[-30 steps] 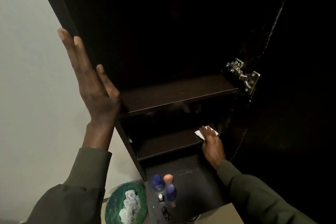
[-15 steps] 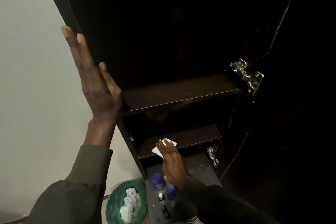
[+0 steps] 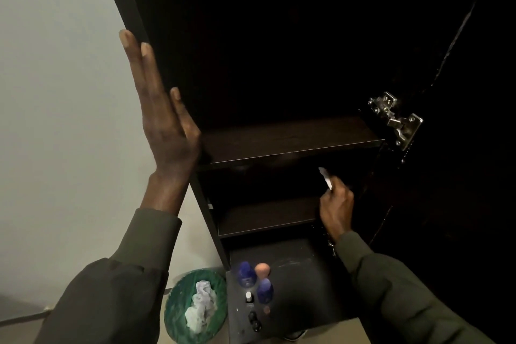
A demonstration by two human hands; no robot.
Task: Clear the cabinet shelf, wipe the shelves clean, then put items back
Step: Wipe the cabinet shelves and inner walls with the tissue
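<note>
the dark brown cabinet (image 3: 251, 36) stands open against a pale wall (image 3: 55, 92), its inside almost black in the dim light, with a faint wood grain showing on the shelf boards. the left hand (image 3: 164, 126) lies flat against the cabinet's left side panel, fingers straight and close together, pointing up along the panel's front edge. the upper shelf (image 3: 287, 139) is bare, its front edge catching a thin line of light. the right hand (image 3: 335, 207) is at the right end of the lower shelf (image 3: 265, 215), fingers curled round a small white tissue (image 3: 325, 177), which sticks up crumpled out of the fingertips into the gap between the two shelves. just right of the upper shelf a silver metal hinge (image 3: 396, 117) joins the cabinet to its open door (image 3: 460, 148), glossy and black. below the shelves, on the dark bottom board (image 3: 301, 288), stand two blue bottles (image 3: 245, 274), a peach-coloured egg-shaped thing (image 3: 262, 269) between them, a tiny white-capped bottle (image 3: 248, 296) and some small dark items too dim to name. beside the cabinet on the floor sits a green bin (image 3: 178, 301) with crumpled white tissues (image 3: 199, 304) in it. both sleeves are dark olive.
</note>
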